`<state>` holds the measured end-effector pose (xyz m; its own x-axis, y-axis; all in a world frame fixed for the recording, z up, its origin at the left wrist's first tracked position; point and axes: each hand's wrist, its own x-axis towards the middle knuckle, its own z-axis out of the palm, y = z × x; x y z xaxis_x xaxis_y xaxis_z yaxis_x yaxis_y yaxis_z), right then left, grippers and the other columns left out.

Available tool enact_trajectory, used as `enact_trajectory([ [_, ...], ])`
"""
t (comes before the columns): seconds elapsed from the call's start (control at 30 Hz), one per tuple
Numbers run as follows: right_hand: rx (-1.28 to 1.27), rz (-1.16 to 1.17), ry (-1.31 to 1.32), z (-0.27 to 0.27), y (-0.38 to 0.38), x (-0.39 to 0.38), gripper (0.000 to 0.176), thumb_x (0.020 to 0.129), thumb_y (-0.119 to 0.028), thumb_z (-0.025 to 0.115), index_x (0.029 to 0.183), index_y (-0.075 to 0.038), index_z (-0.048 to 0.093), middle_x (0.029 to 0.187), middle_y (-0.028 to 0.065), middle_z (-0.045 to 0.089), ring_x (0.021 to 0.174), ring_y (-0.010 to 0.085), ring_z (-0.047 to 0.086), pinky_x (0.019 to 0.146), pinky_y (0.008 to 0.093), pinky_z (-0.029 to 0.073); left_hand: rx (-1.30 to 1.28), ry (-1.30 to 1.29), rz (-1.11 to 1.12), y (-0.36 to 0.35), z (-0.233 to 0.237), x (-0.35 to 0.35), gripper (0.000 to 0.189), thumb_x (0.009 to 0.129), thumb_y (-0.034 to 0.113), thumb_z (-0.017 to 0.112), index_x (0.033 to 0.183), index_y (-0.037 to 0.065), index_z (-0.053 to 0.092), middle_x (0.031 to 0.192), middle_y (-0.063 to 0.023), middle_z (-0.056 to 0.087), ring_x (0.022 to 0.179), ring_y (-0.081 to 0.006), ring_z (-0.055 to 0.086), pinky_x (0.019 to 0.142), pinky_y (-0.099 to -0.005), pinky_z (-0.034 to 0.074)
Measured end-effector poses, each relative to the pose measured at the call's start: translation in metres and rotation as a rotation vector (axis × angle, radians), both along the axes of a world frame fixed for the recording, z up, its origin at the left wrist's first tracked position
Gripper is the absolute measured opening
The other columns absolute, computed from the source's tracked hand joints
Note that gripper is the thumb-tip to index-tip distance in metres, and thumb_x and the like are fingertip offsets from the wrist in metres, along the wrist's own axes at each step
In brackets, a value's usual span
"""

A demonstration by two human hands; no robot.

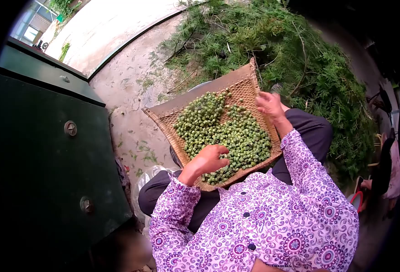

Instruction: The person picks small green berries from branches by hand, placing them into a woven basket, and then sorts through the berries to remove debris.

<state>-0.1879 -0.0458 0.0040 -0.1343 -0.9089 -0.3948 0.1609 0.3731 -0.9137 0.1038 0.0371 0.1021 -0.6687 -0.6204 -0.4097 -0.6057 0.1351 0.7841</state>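
Note:
A woven basket tray (161, 123) with a flat board-like far edge rests across the lap, tilted. Many small round green cones or berries (245, 136) lie heaped in it. Over the near left part of the heap is my left hand (207, 158), its fingers bent and somewhat apart; what lies under the fingertips is hidden. My right hand (271, 106) is at the right side of the tray, fingers loosely curved and apart, with nothing visible in them.
Cut green conifer branches (318, 86) lie piled beyond and right of the tray. A dark green metal cabinet or door (41, 149) stands at the left. Clear plastic (144, 179) lies beside the left knee. Bits of greenery are scattered on the dusty floor (127, 95).

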Motion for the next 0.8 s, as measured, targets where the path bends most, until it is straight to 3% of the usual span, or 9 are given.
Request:
enact_trajectory([
  [0.03, -0.133, 0.2, 0.305, -0.008, -0.003, 0.022, 0.059, 0.075, -0.027, 0.071, 0.121, 0.003, 0.048, 0.108, 0.0152, 0.057, 0.093, 0.0186, 0.057, 0.077, 0.0298, 0.05, -0.052, 0.039, -0.003, 0.0, -0.003, 0.0, 0.038, 0.077, 0.02, 0.062, 0.108, -0.001, 0.058, 0.096, -0.0185, 0.063, 0.084, -0.0288, 0.062, 0.074, -0.0364, 0.049],
  [0.07, -0.039, 0.329, 0.41, 0.003, -0.003, 0.051, 0.064, 0.07, -0.033, 0.072, 0.12, 0.0, 0.05, 0.111, 0.0192, 0.056, 0.098, 0.0254, 0.057, 0.084, 0.035, 0.047, -0.057, 0.041, -0.021, 0.0, -0.007, 0.001, 0.037, 0.076, 0.02, 0.062, 0.106, -0.001, 0.058, 0.095, -0.0189, 0.063, 0.083, -0.0295, 0.062, 0.074, -0.0368, 0.049],
  [0.13, -0.511, 0.573, 0.871, 0.002, -0.015, 0.092, 0.065, 0.065, -0.031, 0.072, 0.119, -0.002, 0.05, 0.118, 0.0241, 0.05, 0.11, 0.038, 0.048, 0.095, 0.0439, 0.038, -0.062, 0.047, -0.029, 0.003, -0.009, 0.001, 0.034, 0.075, 0.02, 0.062, 0.103, -0.001, 0.059, 0.091, -0.0197, 0.062, 0.082, -0.032, 0.061, 0.072, -0.0381, 0.048],
  [0.3, -0.545, 0.969, 1.164, -0.022, -0.047, 0.161, 0.063, 0.063, -0.02, 0.076, 0.119, -0.009, 0.051, 0.133, 0.0206, 0.038, 0.124, 0.0368, 0.034, 0.101, 0.0452, 0.031, -0.018, -0.048, -0.088, 0.001, -0.012, 0.004, 0.035, 0.074, 0.021, 0.062, 0.103, 0.001, 0.059, 0.094, -0.0183, 0.061, 0.088, -0.0334, 0.059, 0.077, -0.04, 0.047],
  [0.43, -0.481, 0.97, 1.108, -0.032, -0.042, 0.164, 0.055, 0.063, -0.026, 0.076, 0.11, -0.01, 0.054, 0.138, 0.016, 0.033, 0.127, 0.0354, 0.028, 0.097, 0.0508, 0.03, -0.017, -0.006, -0.035, -0.005, -0.009, 0.004, 0.036, 0.074, 0.021, 0.062, 0.103, -0.001, 0.059, 0.095, -0.0187, 0.061, 0.09, -0.0335, 0.058, 0.079, -0.0392, 0.047],
  [0.53, -0.481, 1.158, 1.369, -0.033, -0.027, 0.144, 0.04, 0.067, -0.035, 0.071, 0.096, -0.01, 0.06, 0.141, 0.0123, 0.028, 0.13, 0.035, 0.02, 0.091, 0.056, 0.03, 0.005, 0.005, -0.017, -0.005, -0.012, 0.002, 0.036, 0.075, 0.02, 0.062, 0.103, -0.001, 0.059, 0.096, -0.019, 0.061, 0.09, -0.0329, 0.058, 0.079, -0.0386, 0.047],
  [0.57, -0.327, 1.159, 1.278, -0.04, -0.022, 0.136, 0.037, 0.07, -0.037, 0.069, 0.096, -0.012, 0.063, 0.142, 0.0108, 0.027, 0.131, 0.0343, 0.021, 0.093, 0.0607, 0.025, -0.028, -0.003, -0.032, -0.004, -0.013, 0.001, 0.035, 0.075, 0.02, 0.062, 0.103, 0.0, 0.059, 0.095, -0.019, 0.061, 0.089, -0.0326, 0.059, 0.078, -0.0386, 0.047],
  [0.7, -0.434, 1.146, 1.224, -0.044, -0.004, 0.106, 0.03, 0.071, -0.034, 0.067, 0.091, -0.012, 0.063, 0.141, 0.0114, 0.027, 0.129, 0.0383, 0.022, 0.093, 0.063, 0.023, -0.045, -0.023, -0.033, -0.004, -0.013, -0.002, 0.035, 0.075, 0.02, 0.062, 0.103, 0.001, 0.059, 0.093, -0.0189, 0.062, 0.084, -0.0321, 0.06, 0.075, -0.0387, 0.048],
  [0.8, -0.367, 1.209, 1.253, -0.03, 0.014, 0.083, 0.028, 0.069, -0.032, 0.067, 0.088, -0.011, 0.065, 0.14, 0.01, 0.03, 0.127, 0.0399, 0.024, 0.089, 0.0641, 0.029, -0.022, -0.077, -0.057, -0.007, -0.007, -0.005, 0.035, 0.074, 0.021, 0.062, 0.104, 0.001, 0.059, 0.093, -0.019, 0.063, 0.085, -0.032, 0.061, 0.075, -0.0385, 0.048],
])
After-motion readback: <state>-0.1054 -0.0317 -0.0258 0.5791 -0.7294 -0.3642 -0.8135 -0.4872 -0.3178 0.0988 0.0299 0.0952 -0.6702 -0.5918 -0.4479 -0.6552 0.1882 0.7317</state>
